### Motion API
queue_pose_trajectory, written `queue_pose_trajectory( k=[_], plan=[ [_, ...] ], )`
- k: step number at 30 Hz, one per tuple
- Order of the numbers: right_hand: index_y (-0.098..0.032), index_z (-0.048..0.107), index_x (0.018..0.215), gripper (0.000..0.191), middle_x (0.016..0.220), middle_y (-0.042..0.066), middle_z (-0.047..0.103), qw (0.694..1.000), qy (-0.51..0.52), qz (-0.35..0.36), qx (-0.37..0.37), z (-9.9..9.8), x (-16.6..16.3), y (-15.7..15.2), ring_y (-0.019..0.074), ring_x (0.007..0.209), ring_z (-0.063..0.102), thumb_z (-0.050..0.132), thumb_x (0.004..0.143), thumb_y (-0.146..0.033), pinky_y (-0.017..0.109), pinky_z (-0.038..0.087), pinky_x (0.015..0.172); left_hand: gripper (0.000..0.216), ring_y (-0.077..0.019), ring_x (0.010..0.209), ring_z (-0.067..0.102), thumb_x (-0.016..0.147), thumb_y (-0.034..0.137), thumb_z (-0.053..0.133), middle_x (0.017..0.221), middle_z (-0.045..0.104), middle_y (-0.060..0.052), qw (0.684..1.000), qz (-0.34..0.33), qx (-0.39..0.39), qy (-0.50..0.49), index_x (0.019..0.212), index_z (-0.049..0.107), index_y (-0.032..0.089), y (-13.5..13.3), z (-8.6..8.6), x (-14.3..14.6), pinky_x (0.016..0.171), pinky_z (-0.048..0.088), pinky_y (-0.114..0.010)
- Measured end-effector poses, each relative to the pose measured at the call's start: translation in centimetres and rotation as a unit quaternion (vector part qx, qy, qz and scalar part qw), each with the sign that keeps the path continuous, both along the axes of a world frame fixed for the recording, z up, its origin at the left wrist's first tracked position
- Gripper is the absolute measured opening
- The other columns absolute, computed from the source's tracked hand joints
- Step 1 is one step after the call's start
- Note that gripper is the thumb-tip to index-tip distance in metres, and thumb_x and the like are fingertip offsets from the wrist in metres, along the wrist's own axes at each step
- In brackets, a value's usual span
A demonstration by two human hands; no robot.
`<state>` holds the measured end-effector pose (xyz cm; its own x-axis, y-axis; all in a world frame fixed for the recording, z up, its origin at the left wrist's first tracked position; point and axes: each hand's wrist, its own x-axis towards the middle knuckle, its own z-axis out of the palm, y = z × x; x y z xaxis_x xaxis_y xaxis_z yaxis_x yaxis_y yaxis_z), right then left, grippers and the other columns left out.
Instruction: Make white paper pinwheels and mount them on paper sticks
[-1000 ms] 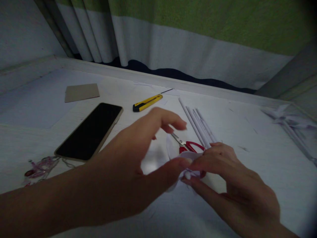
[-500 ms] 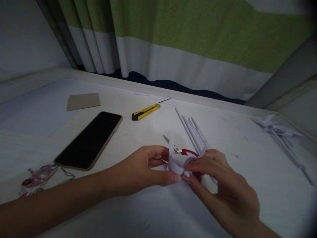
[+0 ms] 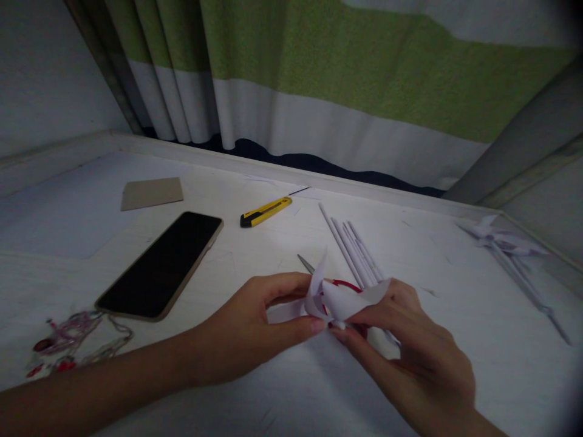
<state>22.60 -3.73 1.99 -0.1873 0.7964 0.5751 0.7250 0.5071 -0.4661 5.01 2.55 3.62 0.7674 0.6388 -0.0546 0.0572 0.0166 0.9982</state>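
A white paper pinwheel point(image 3: 348, 301) with curled blades is held between my two hands, low over the table. My left hand point(image 3: 248, 331) pinches its left side, thumb in front and fingers behind the paper. From the right, my right hand point(image 3: 421, 355) grips it at the centre with thumb and fingers, close to a small white piece that is partly hidden. Behind the pinwheel lie red-handled scissors point(image 3: 306, 263), mostly covered by the paper and the right hand. Several rolled paper sticks point(image 3: 353, 246) rest just beyond them.
A yellow utility knife point(image 3: 266, 212) lies near the back ledge. To the left are a phone point(image 3: 164, 264) with a beaded strap point(image 3: 73, 331), a brown card point(image 3: 152, 193) and a large white sheet point(image 3: 59, 218). Another pinwheel on a stick point(image 3: 514, 267) lies far right. A curtain point(image 3: 319, 79) hangs behind.
The right-hand blade of the pinwheel now stands out wider and looser beside my right fingers. Both hands keep their hold. The whole view has shifted slightly.
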Motion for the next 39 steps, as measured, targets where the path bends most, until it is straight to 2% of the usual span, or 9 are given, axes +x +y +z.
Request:
queue_pose_trajectory(
  k=[4, 7, 9, 15, 20, 24, 30, 36, 39],
  plan=[
    [-0.021, 0.061, 0.078, 0.019, 0.08, 0.004, 0.067, 1.0, 0.001, 0.01, 0.002, 0.1, 0.1, 0.0, 0.0216, 0.071, 0.056, 0.063, 0.067, -0.006, 0.037, 0.041, 0.058, 0.032, -0.0167, 0.101, 0.053, 0.075, 0.013, 0.055, 0.109, 0.06, -0.001, 0.997, 0.018, 0.077, 0.017, 0.106, 0.057, 0.019, -0.2, -0.1, 0.1, 0.091, 0.038, -0.029],
    [-0.022, 0.062, 0.078, 0.021, 0.084, 0.004, 0.067, 1.0, 0.008, 0.01, -0.009, 0.0, 0.3, -0.1, 0.0222, 0.075, 0.056, 0.064, 0.066, -0.005, 0.038, 0.042, 0.061, 0.032, -0.0153, 0.097, 0.053, 0.072, 0.015, 0.059, 0.105, 0.061, 0.0, 0.99, 0.05, 0.13, 0.021, 0.104, 0.057, 0.02, -0.3, -0.4, 0.1, 0.088, 0.038, -0.026],
    [-0.021, 0.062, 0.077, 0.02, 0.086, 0.004, 0.067, 1.0, 0.011, 0.009, -0.012, -0.1, 0.3, -0.1, 0.0228, 0.077, 0.056, 0.064, 0.066, -0.005, 0.038, 0.042, 0.061, 0.032, -0.015, 0.096, 0.053, 0.072, 0.017, 0.06, 0.103, 0.061, 0.0, 0.988, 0.046, 0.145, 0.033, 0.103, 0.057, 0.02, -0.4, -0.6, 0.0, 0.086, 0.038, -0.025],
    [-0.02, 0.062, 0.069, 0.015, 0.073, 0.003, 0.068, 0.999, 0.029, 0.003, -0.021, -0.4, 0.3, 0.1, 0.021, 0.07, 0.056, 0.067, 0.065, -0.007, 0.036, 0.041, 0.057, 0.037, -0.0146, 0.098, 0.051, 0.073, 0.023, 0.06, 0.109, 0.058, 0.002, 0.984, 0.04, 0.168, 0.037, 0.109, 0.053, 0.025, -0.5, -1.1, -0.3, 0.088, 0.036, -0.025],
    [-0.019, 0.059, 0.064, 0.014, 0.055, -0.002, 0.059, 0.999, 0.031, -0.002, -0.015, -0.5, 0.1, 0.1, 0.0144, 0.055, 0.051, 0.068, 0.064, -0.008, 0.034, 0.039, 0.058, 0.038, -0.015, 0.1, 0.052, 0.071, 0.018, 0.061, 0.109, 0.059, 0.0, 0.997, 0.012, 0.069, 0.019, 0.109, 0.054, 0.022, -0.4, -1.3, 0.0, 0.091, 0.035, -0.027],
    [-0.018, 0.06, 0.067, 0.012, 0.063, 0.001, 0.058, 0.999, 0.024, -0.002, 0.023, -0.6, -0.1, 0.0, 0.017, 0.063, 0.051, 0.066, 0.065, -0.008, 0.035, 0.04, 0.059, 0.037, -0.0161, 0.098, 0.054, 0.071, 0.015, 0.06, 0.105, 0.062, -0.001, 1.0, 0.01, -0.013, -0.014, 0.108, 0.055, 0.02, -0.7, -1.3, 0.3, 0.091, 0.037, -0.03],
    [-0.017, 0.061, 0.066, 0.01, 0.066, 0.004, 0.051, 0.997, -0.004, -0.049, 0.066, -0.9, -0.4, -0.4, 0.0182, 0.063, 0.047, 0.068, 0.063, -0.011, 0.033, 0.037, 0.053, 0.033, -0.0183, 0.093, 0.057, 0.069, 0.013, 0.062, 0.098, 0.065, -0.002, 0.996, 0.015, -0.083, -0.023, 0.101, 0.059, 0.017, -1.0, -1.6, 0.5, 0.086, 0.041, -0.032],
    [-0.019, 0.052, 0.062, 0.016, 0.066, 0.001, 0.046, 0.994, -0.058, -0.046, 0.08, -1.0, 0.0, -0.4, 0.0166, 0.063, 0.042, 0.067, 0.064, -0.013, 0.03, 0.034, 0.052, 0.025, -0.018, 0.091, 0.057, 0.073, 0.015, 0.059, 0.096, 0.064, -0.004, 0.982, -0.043, -0.176, -0.06, 0.099, 0.059, 0.015, -0.5, -2.0, 0.4, 0.084, 0.041, -0.032],
    [-0.02, 0.053, 0.062, 0.016, 0.066, 0.0, 0.044, 0.993, -0.069, -0.045, 0.087, -1.0, 0.0, -0.5, 0.016, 0.062, 0.041, 0.069, 0.064, -0.017, 0.028, 0.033, 0.051, 0.027, -0.0172, 0.09, 0.058, 0.072, 0.015, 0.06, 0.094, 0.065, -0.004, 0.976, -0.044, -0.204, -0.063, 0.099, 0.06, 0.015, -0.3, -1.9, 0.4, 0.085, 0.04, -0.031]
  ],
)
